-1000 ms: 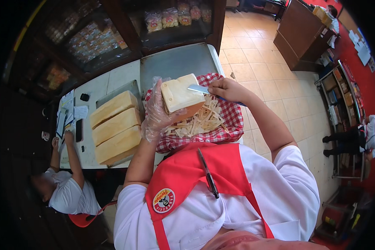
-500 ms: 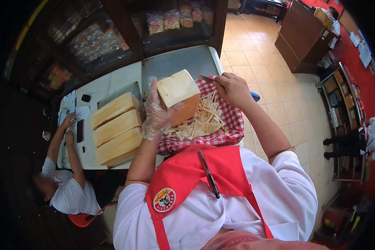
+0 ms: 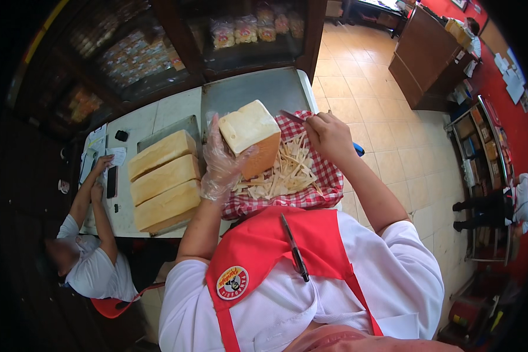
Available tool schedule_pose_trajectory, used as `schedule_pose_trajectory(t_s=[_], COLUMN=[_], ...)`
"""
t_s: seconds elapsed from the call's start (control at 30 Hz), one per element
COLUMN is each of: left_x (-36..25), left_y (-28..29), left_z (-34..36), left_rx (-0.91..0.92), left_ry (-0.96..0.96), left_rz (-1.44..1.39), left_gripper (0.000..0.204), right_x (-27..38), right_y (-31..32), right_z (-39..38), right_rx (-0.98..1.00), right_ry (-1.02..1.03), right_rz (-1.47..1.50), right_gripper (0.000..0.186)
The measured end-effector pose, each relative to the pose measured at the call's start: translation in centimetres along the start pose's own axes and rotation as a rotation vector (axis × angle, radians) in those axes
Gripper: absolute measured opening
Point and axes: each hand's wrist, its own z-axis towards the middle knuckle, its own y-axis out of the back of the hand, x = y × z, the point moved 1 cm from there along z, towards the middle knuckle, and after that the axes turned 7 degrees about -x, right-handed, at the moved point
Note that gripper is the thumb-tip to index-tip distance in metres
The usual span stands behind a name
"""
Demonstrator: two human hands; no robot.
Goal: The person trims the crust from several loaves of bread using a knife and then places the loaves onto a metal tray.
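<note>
My left hand (image 3: 223, 167), in a clear plastic glove, grips a square loaf (image 3: 257, 154) with a pale top and browned side, held upright over a red-and-white checked cloth (image 3: 321, 193). Thin pale strips (image 3: 287, 164) of bread are heaped on that cloth. Right of the loaf, my right hand (image 3: 328, 136) is closed on a knife (image 3: 291, 115), its blade pointing left, away from the loaf's top, and its blue handle end showing past my wrist. Three long loaves (image 3: 164, 193) lie side by side on a metal tray (image 3: 155, 130) at my left.
An empty-topped steel sheet (image 3: 252, 88) lies behind the cloth. A co-worker (image 3: 100, 264) sits at the table's left with hands by papers and a phone (image 3: 111, 182). A glass cabinet (image 3: 193, 41) stands behind. A wooden counter (image 3: 419, 56), a rack (image 3: 481, 135) and two more people are at right.
My right hand has drawn the knife off the loaf's top toward the right. The loaf has turned to show more browned side. The co-worker's hands have moved over the papers.
</note>
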Motion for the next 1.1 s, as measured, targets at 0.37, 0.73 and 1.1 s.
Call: schedule_pose_trajectory(t_s=[0.37,0.73,1.1], left_x=[-4.1,-4.0,-1.4], left_y=[-0.9,-1.8,-1.8], left_z=[0.3,4.6,2.2], left_rx=[0.167,0.723,-0.069], left_ry=[0.064,0.501,0.013], left_rz=[0.363,-0.133,0.226], left_gripper=[0.123,0.111,0.119], right_x=[0.0,0.1,0.4], right_y=[-3.6,-5.0,-3.3], right_z=[-3.0,0.4,-1.2], right_rx=[0.079,0.005,0.120], right_ry=[-1.004,-1.128,-0.905], right_rz=[1.240,1.710,1.248], right_gripper=[0.027,0.027,0.029])
